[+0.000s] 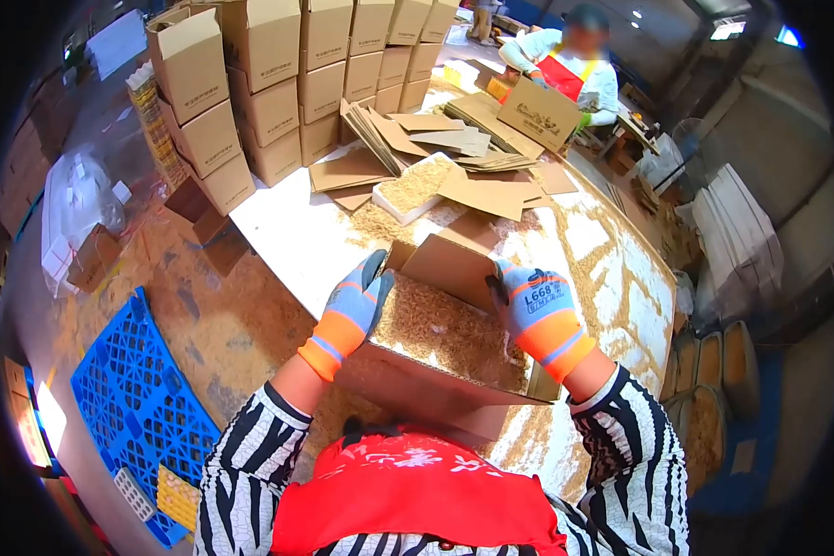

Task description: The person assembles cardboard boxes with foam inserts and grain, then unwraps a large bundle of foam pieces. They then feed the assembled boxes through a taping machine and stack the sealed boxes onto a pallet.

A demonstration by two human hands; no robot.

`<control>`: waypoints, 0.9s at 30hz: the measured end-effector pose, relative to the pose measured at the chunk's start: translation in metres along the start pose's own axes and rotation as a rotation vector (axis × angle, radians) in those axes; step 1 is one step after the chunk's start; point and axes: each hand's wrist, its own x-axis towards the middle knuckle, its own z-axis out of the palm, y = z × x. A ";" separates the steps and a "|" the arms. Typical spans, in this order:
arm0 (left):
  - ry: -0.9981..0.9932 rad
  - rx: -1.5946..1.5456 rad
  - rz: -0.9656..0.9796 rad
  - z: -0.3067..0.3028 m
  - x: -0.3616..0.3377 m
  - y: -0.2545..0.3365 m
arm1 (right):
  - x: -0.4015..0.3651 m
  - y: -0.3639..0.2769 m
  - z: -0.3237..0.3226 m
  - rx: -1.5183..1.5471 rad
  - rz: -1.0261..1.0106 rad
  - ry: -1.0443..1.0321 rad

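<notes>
Directly before me an open-topped cardboard box (426, 382) is filled with loose brown material (435, 324) that looks like husks or shavings. My left hand (350, 301), in a blue and orange work glove, is closed over the box's left rim. On the opposite side, my right hand (536, 310), gloved alike, grips the rim near the raised back flap (454, 269), thumb on the inner side. Just past the box, a white foam tray (415, 188) holds more of the brown material.
Stacked cartons (273, 93) line the table's far left. Flattened cardboard (477, 139) lies in a pile at the back. Another person (574, 69) handles a carton there. Scattered husks cover parts of the white table (292, 222). A blue plastic pallet (139, 380) is at left.
</notes>
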 end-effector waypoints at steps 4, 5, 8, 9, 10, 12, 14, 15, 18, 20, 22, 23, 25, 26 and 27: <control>0.008 -0.170 -0.045 -0.001 0.000 0.005 | -0.012 0.001 0.003 0.016 0.014 0.023; -0.002 -0.205 -0.071 -0.002 -0.002 0.012 | -0.015 -0.003 0.002 0.056 0.027 0.030; -0.015 -0.186 -0.082 -0.001 -0.003 0.005 | -0.006 -0.002 0.005 0.016 0.065 0.002; -0.019 -0.159 -0.068 -0.001 -0.001 0.007 | -0.002 0.004 0.005 -0.012 0.062 -0.034; -0.016 -0.158 -0.073 -0.001 -0.002 0.012 | 0.004 0.013 0.009 0.036 0.054 -0.019; -0.005 -0.160 -0.085 -0.006 -0.006 0.025 | -0.009 0.016 0.008 0.032 0.088 0.063; -0.004 -0.176 -0.078 -0.005 -0.003 0.023 | -0.016 0.010 0.006 0.027 0.178 -0.028; -0.004 -0.184 -0.078 -0.003 -0.004 0.021 | -0.019 0.007 0.006 0.026 0.223 -0.078; -0.045 -0.117 -0.078 -0.004 -0.002 0.018 | -0.013 -0.005 0.023 -0.016 0.090 -0.059; -0.051 -0.126 -0.077 -0.004 0.000 0.019 | 0.001 -0.012 0.020 -0.047 0.075 -0.145; -0.063 -0.093 -0.063 -0.006 0.000 0.018 | 0.008 -0.012 0.019 -0.042 0.000 -0.135; -0.066 -0.106 -0.076 -0.006 -0.001 0.018 | 0.013 -0.011 0.013 -0.063 -0.011 -0.225; -0.071 -0.135 -0.101 -0.006 0.001 0.021 | 0.015 -0.010 0.014 -0.058 -0.068 -0.254; -0.066 -0.119 -0.078 -0.006 0.002 0.020 | 0.019 -0.010 0.014 -0.058 -0.104 -0.264; -0.056 -0.102 -0.056 -0.006 0.003 0.017 | 0.022 -0.008 0.016 -0.059 -0.122 -0.258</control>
